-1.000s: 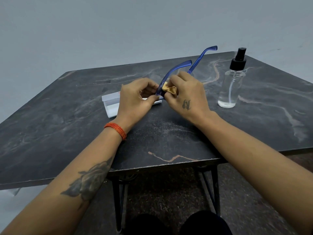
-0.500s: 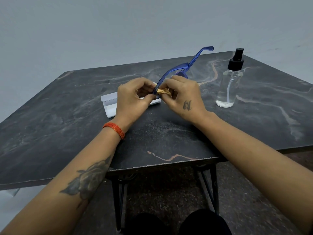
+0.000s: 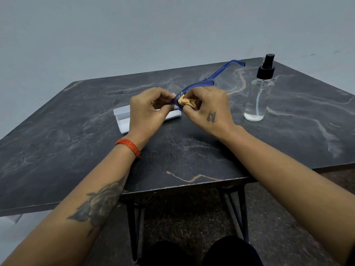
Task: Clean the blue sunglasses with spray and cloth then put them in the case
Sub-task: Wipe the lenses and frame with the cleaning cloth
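- White rectangular plastic case (image 3: pixel 123 120) lies open on the dark marbled table (image 3: pixel 57 131), its middle hidden behind the left hand; I judge it the nearer goal for that hand.
- Left hand (image 3: pixel 147 110) has fingers curled, pinching the near end of the translucent blue plastic sunglasses (image 3: pixel 194 87) just above the case.
- The sunglasses are held between both hands, above the table; their long axis runs from the hands away and to the right, temple arms pointing at the far edge. The lenses cannot be made out.
- Right hand (image 3: pixel 207 106) is curled round a bunched tan cloth (image 3: pixel 187 101), pressing it against the frame; its fingertips are hidden.
- Clear spray bottle with black pump (image 3: pixel 258 93) stands upright, apart, right of the right hand.
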Action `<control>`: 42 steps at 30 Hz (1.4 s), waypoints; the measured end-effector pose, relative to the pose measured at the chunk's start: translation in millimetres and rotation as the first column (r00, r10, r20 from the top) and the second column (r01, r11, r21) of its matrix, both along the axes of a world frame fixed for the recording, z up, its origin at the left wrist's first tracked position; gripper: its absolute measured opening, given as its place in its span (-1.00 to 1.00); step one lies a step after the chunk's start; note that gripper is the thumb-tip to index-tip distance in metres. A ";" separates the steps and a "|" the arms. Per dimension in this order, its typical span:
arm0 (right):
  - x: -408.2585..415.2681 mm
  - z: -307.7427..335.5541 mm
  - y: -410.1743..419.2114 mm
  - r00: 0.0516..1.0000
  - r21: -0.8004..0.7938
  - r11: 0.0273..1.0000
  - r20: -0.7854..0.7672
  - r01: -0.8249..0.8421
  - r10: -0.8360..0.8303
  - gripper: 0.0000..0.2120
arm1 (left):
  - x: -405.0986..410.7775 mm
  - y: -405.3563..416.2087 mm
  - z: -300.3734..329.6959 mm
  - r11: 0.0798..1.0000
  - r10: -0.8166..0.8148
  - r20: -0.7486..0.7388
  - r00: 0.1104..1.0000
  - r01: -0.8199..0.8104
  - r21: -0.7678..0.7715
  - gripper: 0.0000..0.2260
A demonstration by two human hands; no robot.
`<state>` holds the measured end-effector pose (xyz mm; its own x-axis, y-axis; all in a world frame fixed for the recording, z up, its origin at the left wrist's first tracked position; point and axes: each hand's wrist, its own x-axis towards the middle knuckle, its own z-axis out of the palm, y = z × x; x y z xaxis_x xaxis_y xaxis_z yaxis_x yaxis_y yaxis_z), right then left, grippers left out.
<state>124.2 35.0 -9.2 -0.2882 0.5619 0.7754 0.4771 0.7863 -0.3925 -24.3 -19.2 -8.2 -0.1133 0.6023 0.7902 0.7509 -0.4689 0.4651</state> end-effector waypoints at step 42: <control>4.3 3.0 -2.9 0.999 0.289 0.957 -0.044 -0.008 0.022 -0.78 | -2.2 2.5 1.1 0.994 0.045 0.009 0.999 -0.045 0.101 -0.84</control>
